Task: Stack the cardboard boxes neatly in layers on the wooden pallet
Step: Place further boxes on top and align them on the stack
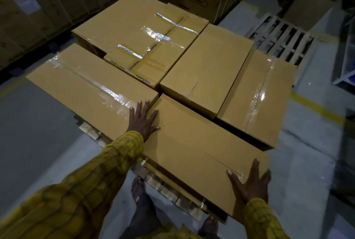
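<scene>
The long plain brown cardboard box [194, 150] is spanned end to end beneath both flat, released hands, left hand [144, 121] at its far-left corner, right hand [249, 183] nearer

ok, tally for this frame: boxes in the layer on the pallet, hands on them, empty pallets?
Cardboard boxes on the loaded pallet: 5, nearest box included
Hands pressing that box: 2, left hand, right hand
Empty pallet: 1
Total: 8

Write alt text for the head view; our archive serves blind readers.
Both hands, left hand and right hand, press flat on the nearest brown cardboard box, one of five tightly packed on a wooden pallet in a dim warehouse.
</scene>
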{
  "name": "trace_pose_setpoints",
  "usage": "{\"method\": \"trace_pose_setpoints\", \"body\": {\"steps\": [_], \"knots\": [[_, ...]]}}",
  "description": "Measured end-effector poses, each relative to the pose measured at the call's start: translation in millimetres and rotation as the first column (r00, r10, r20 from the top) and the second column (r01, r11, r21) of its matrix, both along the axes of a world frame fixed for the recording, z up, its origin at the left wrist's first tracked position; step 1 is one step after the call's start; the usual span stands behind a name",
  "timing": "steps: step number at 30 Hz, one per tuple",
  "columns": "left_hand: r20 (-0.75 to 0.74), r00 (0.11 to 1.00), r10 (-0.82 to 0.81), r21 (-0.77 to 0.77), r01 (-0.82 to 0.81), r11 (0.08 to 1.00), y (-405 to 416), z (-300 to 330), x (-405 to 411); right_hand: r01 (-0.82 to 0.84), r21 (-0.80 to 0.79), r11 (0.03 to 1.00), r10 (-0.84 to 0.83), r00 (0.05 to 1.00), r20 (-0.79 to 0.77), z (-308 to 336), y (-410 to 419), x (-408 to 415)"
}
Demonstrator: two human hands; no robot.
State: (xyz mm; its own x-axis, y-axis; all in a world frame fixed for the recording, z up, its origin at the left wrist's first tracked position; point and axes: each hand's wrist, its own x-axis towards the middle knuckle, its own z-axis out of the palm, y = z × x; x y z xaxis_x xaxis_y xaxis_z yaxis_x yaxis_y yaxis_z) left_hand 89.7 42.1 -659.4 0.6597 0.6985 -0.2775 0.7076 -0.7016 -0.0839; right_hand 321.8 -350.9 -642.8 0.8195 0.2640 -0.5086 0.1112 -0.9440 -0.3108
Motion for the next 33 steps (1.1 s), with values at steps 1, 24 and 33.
{"method": "trace_pose_setpoints", "body": {"steps": [1, 24, 33], "knots": [[0.008, 1.000, 0.002, -0.002, -0.002, 1.000, 0.0, 0.6, -0.2, -0.003, 0.005, 1.000, 0.003, 1.000, -0.008, 1.0, -0.7, 0.7], [-0.010, 0.998, 0.059, -0.207, -0.060, 0.977, -166.0, 13.8, 96.1, -0.246, 0.183, 0.952, 0.269, 0.956, -0.113, -9.8, -39.4, 27.0], [0.093, 0.991, -0.093, -0.254, 0.114, 0.960, -247.3, 17.3, 166.0, -0.557, -0.013, 0.831, 0.556, 0.828, 0.066, 14.4, -28.8, 63.1]]}}
